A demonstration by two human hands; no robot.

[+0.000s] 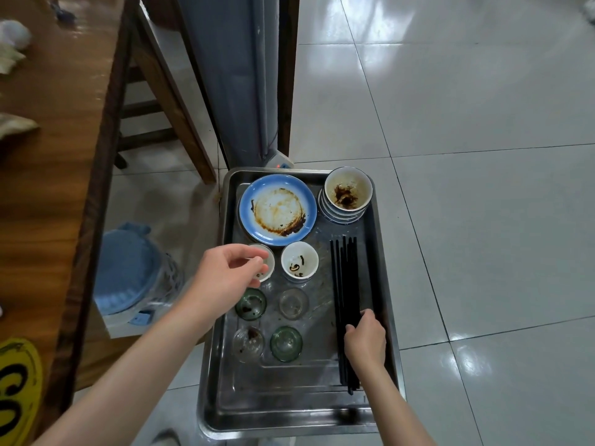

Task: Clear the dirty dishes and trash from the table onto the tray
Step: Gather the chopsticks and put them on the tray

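Observation:
A metal tray (289, 410) holds a blue-rimmed dirty plate (277, 210), a stack of bowls (347, 194), two small white cups (299, 261), several small glass dishes (286, 343) and a bundle of black chopsticks (346, 284). My left hand (225, 278) hovers over the left white cup (269, 262), fingers loosely curled, thumb and fingertips near its rim. My right hand (365, 339) grips the chopsticks near their lower end on the tray's right side.
A wooden table (48, 188) runs along the left with crumpled napkins (13, 56) on it. A blue bin (128, 272) stands under the table's edge. A chair (161, 101) and a grey pillar (235, 75) stand behind the tray. Tiled floor spreads to the right.

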